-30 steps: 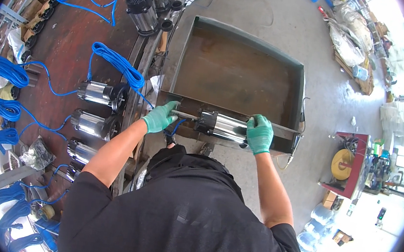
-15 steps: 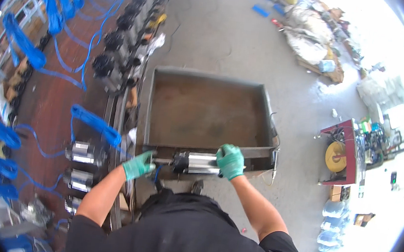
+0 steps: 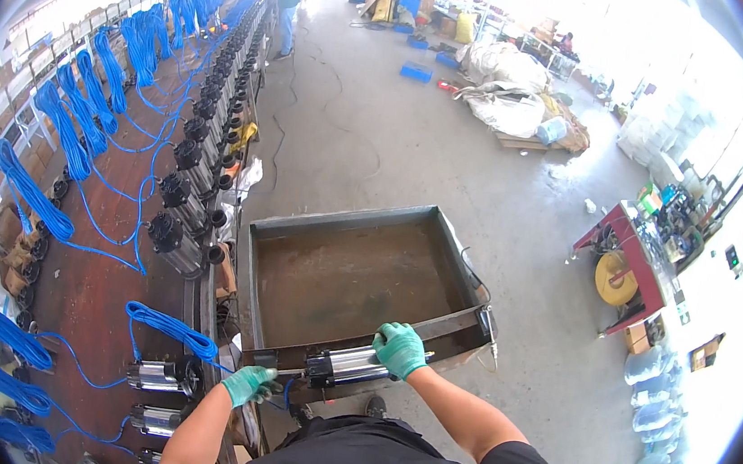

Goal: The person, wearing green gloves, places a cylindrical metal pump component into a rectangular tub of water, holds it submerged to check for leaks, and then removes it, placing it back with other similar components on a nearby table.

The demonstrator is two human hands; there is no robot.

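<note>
A silver cylindrical electric motor with a black end lies across the near edge of a brown-bottomed metal tank. My right hand, in a green glove, is closed over the motor's right end. At the left, the thin shaft sticks out of the black end. My left hand, also in a green glove, has its fingers curled at the tip of that shaft, partly hiding it. A blue cable hangs down just below the shaft.
On my left runs a long reddish-brown bench with a row of silver and black motors and coiled blue cables. A red-framed cart with a yellow reel stands right. White sacks lie ahead; a person stands far off.
My view has tilted up, so the tank, motor and hands sit lower in the picture and more of the far room shows. Both hands stay at the motor.
</note>
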